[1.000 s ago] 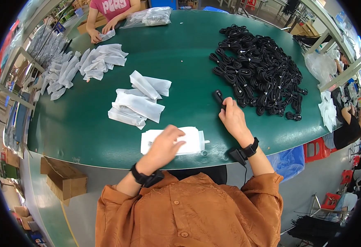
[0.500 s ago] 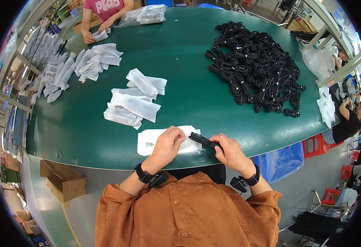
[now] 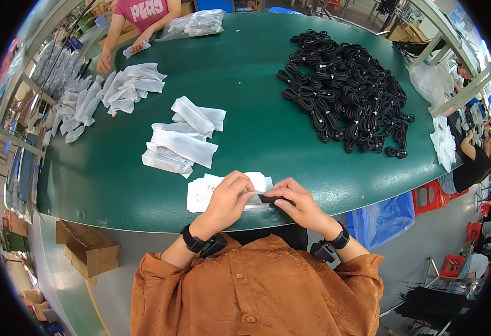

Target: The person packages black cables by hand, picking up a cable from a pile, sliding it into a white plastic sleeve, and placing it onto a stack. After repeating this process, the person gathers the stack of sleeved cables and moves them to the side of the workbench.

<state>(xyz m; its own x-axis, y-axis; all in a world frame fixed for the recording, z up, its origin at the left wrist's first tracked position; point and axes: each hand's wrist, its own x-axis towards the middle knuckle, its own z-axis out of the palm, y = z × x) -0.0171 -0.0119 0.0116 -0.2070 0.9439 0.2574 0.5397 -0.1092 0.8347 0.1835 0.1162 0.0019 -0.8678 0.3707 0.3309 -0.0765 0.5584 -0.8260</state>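
Note:
Just in front of me, a stack of flat white bags [image 3: 197,197] lies on the green table [image 3: 117,206]. My left hand [image 3: 227,200] is closed over the stack, thumb and fingertips pinching the mouth of the top bag. Wrapped round a bundled black cable [image 3: 269,199], my right hand [image 3: 301,205] is close beside it. The cable's front end meets the bag's open edge between my two hands; my fingers partly hide how far inside it reaches.
Several filled white bags [image 3: 181,144] lie beyond the stack, with more [image 3: 133,84] at far left near a co-worker's hand [image 3: 104,63]. A big heap of black cables [image 3: 349,92] covers the far right. A cardboard box [image 3: 91,252] stands on the floor at left.
My right hand has moved left with the cable, bringing its front end to the bag's mouth by my left fingertips. The co-worker's one hand has reached out toward the filled bags.

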